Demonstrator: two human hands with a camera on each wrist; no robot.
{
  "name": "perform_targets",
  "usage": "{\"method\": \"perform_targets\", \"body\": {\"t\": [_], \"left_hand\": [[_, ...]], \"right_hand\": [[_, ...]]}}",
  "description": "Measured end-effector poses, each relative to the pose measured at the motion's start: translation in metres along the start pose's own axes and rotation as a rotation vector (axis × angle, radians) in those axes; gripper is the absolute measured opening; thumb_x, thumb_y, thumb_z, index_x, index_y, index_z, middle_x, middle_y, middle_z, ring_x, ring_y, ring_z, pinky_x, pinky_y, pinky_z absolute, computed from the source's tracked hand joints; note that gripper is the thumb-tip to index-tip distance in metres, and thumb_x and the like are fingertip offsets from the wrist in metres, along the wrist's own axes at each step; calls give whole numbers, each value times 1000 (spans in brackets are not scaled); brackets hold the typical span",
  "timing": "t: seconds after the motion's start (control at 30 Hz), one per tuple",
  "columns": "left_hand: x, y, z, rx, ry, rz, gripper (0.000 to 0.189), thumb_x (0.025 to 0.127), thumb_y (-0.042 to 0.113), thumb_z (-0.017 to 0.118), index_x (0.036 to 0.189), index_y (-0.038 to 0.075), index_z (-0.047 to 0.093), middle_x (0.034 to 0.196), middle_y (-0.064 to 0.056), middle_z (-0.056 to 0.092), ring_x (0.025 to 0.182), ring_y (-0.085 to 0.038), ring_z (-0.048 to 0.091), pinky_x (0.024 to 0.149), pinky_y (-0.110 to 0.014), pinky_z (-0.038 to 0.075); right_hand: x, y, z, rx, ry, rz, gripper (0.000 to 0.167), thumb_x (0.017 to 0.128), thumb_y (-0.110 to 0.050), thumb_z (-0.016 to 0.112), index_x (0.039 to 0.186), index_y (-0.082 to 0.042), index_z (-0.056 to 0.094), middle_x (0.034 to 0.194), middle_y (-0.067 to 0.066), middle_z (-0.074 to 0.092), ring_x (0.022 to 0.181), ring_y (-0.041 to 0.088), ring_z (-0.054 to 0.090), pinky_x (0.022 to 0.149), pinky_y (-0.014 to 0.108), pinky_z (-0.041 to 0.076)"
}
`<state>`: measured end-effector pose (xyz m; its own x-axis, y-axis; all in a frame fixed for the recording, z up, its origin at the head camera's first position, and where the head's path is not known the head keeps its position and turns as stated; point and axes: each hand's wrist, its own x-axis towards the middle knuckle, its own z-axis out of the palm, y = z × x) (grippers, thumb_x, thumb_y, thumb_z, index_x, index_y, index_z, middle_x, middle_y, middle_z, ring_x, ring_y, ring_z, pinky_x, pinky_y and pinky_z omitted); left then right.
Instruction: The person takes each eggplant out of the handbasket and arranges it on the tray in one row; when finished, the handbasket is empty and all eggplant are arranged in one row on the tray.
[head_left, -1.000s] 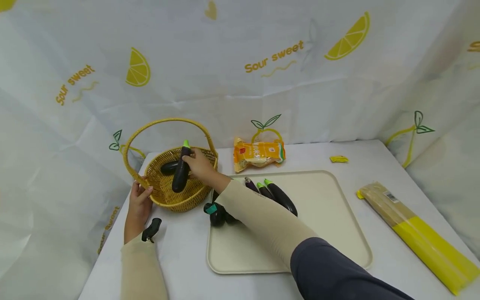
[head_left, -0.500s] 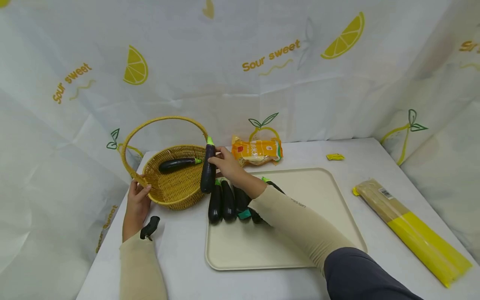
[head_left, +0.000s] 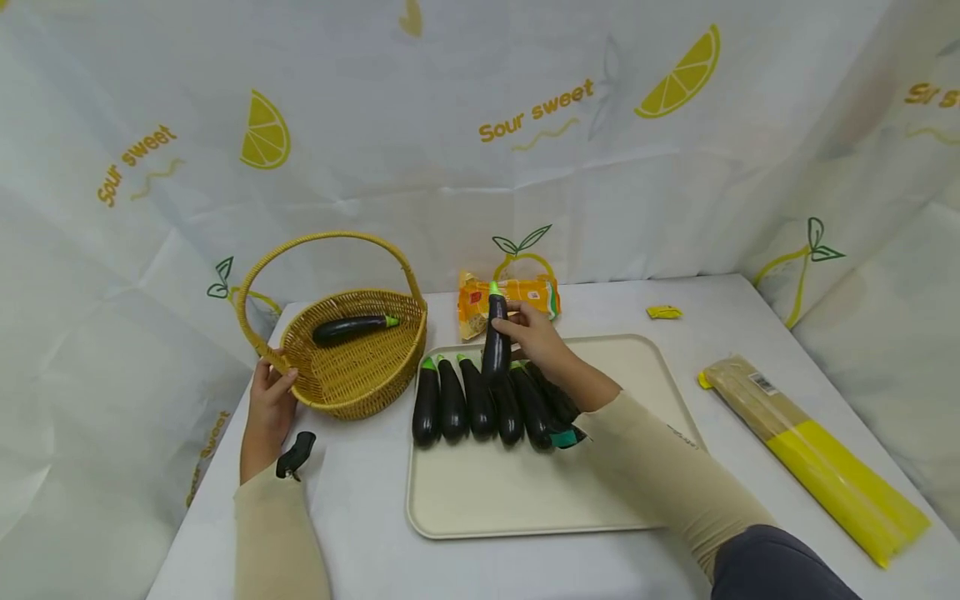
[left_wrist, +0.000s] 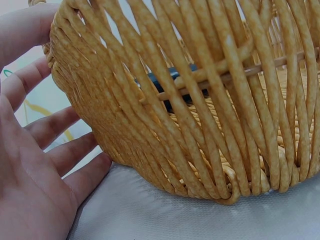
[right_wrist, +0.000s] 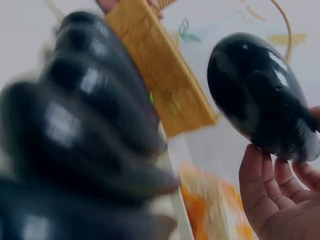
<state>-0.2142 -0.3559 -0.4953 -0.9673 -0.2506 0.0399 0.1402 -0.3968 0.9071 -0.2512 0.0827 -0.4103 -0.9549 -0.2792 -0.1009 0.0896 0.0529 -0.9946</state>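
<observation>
A dark purple eggplant [head_left: 496,342] with a green stem is pinched upright between the thumb and fingers of my right hand [head_left: 538,335], over the back of the tray [head_left: 517,508]. Beneath it, several eggplants [head_left: 453,404] lie side by side on the tray, stems toward the back. My left hand [head_left: 272,400] grips the left side of the yellow wicker basket [head_left: 360,400], thumb at the rim and fingers against the outer wall in the left wrist view. One eggplant [head_left: 352,328] lies inside that basket. In the right wrist view, the held eggplant [right_wrist: 255,90] shows its rounded end.
Behind the tray lies an orange food packet [head_left: 472,308], partly covered by the held eggplant. A small yellow packet [head_left: 664,312] sits at the back right. Along the right side is a long yellow and tan pack [head_left: 813,458]. A printed white curtain [head_left: 390,150] encloses the table.
My right hand has carried its eggplant from over the basket rightward to above the tray's row. My left hand stays at the basket, where one eggplant remains.
</observation>
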Motion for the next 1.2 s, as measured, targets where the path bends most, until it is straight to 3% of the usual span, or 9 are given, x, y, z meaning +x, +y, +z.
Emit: {"method": "perform_targets", "body": {"t": [0.27, 0.5, 0.77, 1.03, 1.2], "left_hand": [[3, 6, -1, -6, 5, -21, 39, 97, -5, 51, 128, 17, 44, 137, -6, 40, 123, -19, 38, 95, -30, 36], [5, 3, -4, 2, 0, -9, 37, 96, -5, 51, 124, 18, 46, 135, -6, 42, 122, -19, 40, 93, -29, 39], [3, 0, -2, -5, -17, -4, 37, 96, -6, 51, 126, 15, 44, 136, -9, 40, 122, -20, 39, 92, -30, 40], [4, 0, -1, 18, 9, -20, 39, 96, -6, 51, 126, 19, 45, 140, -6, 38, 129, -22, 35, 99, -31, 34], [2, 0, 0, -6, 22, -11, 37, 96, -6, 51, 123, 19, 47, 138, -6, 41, 126, -21, 37, 94, -30, 38]], "right_hand": [[-21, 13, -59, -75, 65, 34, 55, 100, -29, 57, 144, -4, 36, 126, 23, 49, 100, 31, 57, 79, 44, 53], [-36, 23, -90, -209, 87, 105, 60, 100, -33, 54, 149, -6, 32, 128, 23, 47, 111, 35, 53, 85, 46, 51], [-47, 48, -102, -367, 79, 186, 63, 99, -38, 54, 147, -2, 36, 133, 24, 46, 110, 33, 51, 86, 43, 49], [-47, 61, -101, -679, 44, 139, 57, 98, -42, 55, 137, 0, 50, 123, 24, 58, 110, 36, 55, 92, 51, 42], [-45, 64, -95, -758, 61, 116, 54, 97, -42, 56, 132, 0, 54, 119, 22, 61, 108, 36, 56, 90, 52, 43]]}}
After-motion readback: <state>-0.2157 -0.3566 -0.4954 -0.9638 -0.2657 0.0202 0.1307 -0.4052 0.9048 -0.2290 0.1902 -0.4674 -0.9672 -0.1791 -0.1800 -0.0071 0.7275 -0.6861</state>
